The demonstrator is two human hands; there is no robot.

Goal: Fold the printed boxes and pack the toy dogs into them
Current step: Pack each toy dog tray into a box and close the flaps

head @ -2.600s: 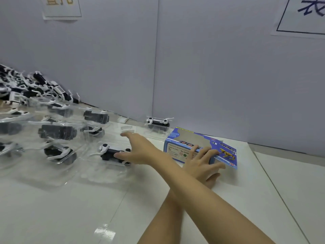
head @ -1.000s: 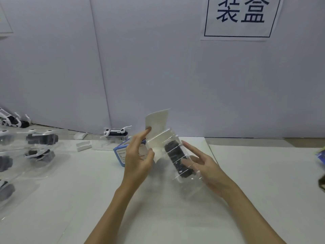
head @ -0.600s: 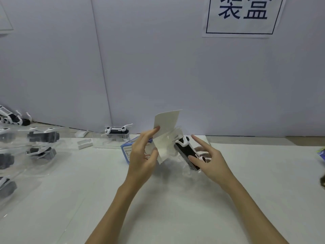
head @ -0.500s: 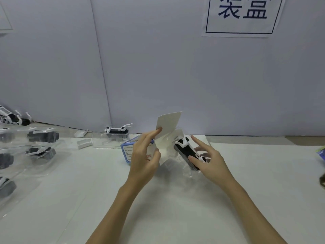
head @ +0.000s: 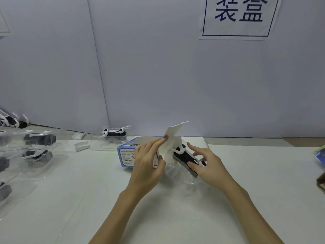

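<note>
A blue printed box [head: 127, 154] lies on the white table with its open end toward the right. My left hand [head: 147, 164] pinches the box's raised white flap [head: 173, 133] between forefinger and thumb. My right hand [head: 207, 164] holds a black-and-white toy dog [head: 185, 156] in its clear plastic tray, with its head end at the box's opening. The clear tray's edges are hard to make out.
Several more toy dogs in clear trays [head: 39, 139] lie at the left; one [head: 114, 133] stands behind the box by the grey wall. Small white plastic pieces [head: 81, 146] lie near it. Another printed box's corner [head: 321, 154] shows at the right edge.
From reaching crosswise to the trays on the left, my hands came to the middle with one toy dog. Over the last second the dog tilted and moved toward the box's open end.
</note>
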